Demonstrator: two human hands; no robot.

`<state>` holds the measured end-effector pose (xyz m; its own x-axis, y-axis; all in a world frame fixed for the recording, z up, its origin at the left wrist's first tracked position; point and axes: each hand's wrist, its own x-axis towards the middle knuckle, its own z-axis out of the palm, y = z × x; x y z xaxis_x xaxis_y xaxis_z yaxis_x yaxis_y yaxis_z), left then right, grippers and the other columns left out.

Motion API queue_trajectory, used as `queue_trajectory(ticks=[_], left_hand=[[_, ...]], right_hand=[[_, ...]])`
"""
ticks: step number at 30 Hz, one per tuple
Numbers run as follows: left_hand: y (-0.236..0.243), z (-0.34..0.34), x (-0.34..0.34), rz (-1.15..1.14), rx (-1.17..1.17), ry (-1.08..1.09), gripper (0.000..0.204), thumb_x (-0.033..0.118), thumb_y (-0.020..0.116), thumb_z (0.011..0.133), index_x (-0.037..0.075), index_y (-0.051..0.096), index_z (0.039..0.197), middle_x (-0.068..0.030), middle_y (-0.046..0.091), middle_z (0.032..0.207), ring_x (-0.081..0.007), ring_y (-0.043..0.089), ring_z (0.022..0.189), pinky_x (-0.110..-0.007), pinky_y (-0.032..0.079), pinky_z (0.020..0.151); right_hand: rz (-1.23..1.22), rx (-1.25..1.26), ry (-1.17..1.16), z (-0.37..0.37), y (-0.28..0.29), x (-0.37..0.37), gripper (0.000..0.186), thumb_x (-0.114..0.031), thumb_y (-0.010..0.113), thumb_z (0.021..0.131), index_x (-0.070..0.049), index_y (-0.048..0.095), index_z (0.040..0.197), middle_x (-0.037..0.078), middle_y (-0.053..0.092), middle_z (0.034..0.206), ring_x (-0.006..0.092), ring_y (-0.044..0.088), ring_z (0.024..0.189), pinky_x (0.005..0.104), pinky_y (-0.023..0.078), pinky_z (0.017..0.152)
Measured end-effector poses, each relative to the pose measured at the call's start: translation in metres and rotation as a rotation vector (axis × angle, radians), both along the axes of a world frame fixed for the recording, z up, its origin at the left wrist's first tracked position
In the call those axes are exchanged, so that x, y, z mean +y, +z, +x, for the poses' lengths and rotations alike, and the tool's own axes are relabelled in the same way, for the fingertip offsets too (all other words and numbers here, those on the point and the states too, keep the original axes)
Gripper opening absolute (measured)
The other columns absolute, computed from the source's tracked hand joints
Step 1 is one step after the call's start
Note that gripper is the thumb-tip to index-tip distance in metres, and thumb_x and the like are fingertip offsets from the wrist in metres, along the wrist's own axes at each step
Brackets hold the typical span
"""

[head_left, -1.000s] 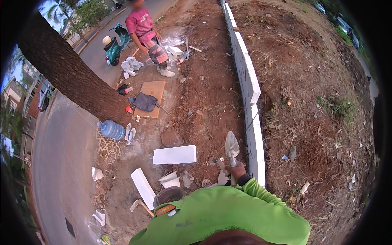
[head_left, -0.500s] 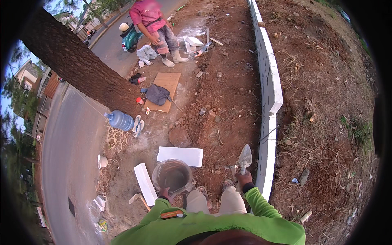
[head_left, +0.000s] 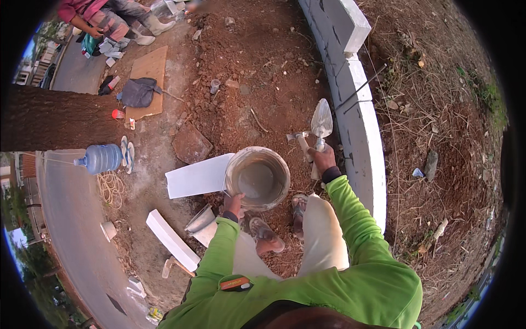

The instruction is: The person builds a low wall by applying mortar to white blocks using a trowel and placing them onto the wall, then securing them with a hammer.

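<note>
My left hand point(head_left: 233, 205) is closed on the near-left rim of a bucket point(head_left: 232, 164) crusted with dried grey material, with smooth grey wet mix point(head_left: 256, 181) inside. In my right hand point(head_left: 323, 157) is a pointed trowel point(head_left: 322, 118), its silvery blade pointing away from me. A hammer-like tool point(head_left: 302, 147) with a pale handle lies against or under that hand; I cannot tell whether it is gripped too. Behind the bucket's left side lies a white block point(head_left: 198, 176). A second, tilted bucket point(head_left: 201, 221) shows beside my left forearm.
A low white block wall point(head_left: 364, 142) runs along my right, with a thin rod point(head_left: 362, 88) sticking out. Another white block point(head_left: 172, 240) and a wooden-handled tool point(head_left: 178, 265) lie at left. A water jug point(head_left: 101, 159), tree trunk point(head_left: 60, 118) and seated co-worker point(head_left: 112, 27) are farther left.
The bucket in my left hand has moved right, away from the blocks, uncovering the tilted bucket. My right hand has moved forward with the trowel. The view has shifted and turned.
</note>
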<state>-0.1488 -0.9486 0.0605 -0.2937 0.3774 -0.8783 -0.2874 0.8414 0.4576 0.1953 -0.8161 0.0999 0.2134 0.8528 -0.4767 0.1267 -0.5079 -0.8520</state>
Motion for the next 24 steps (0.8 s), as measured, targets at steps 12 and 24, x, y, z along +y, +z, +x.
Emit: queue_trajectory(ticks=[12,24], left_hand=[[-0.202,-0.061,0.118,0.169,-0.354,-0.647,0.055,0.023,0.075,0.095,0.006,0.053,0.143,-0.0110,0.065,0.135,-0.0271,0.063,0.124,-0.055,0.048,0.109],[-0.184,-0.045,0.125,0.288,-0.006,-0.339,0.105,0.041,0.084,0.085,0.009,0.021,0.162,-0.0142,0.056,0.148,-0.0306,0.055,0.134,-0.060,0.048,0.103]], right_hand=[[0.389,-0.731,0.111,0.027,-0.229,0.058,0.041,-0.030,0.073,0.080,-0.002,0.065,0.109,0.019,0.073,0.103,0.0393,0.071,0.096,0.0497,0.055,0.085],[0.333,0.304,0.659,-0.104,0.034,0.109,0.012,-0.015,0.057,0.094,-0.004,0.059,0.091,0.004,0.058,0.072,0.0155,0.055,0.053,0.0336,0.048,0.050]])
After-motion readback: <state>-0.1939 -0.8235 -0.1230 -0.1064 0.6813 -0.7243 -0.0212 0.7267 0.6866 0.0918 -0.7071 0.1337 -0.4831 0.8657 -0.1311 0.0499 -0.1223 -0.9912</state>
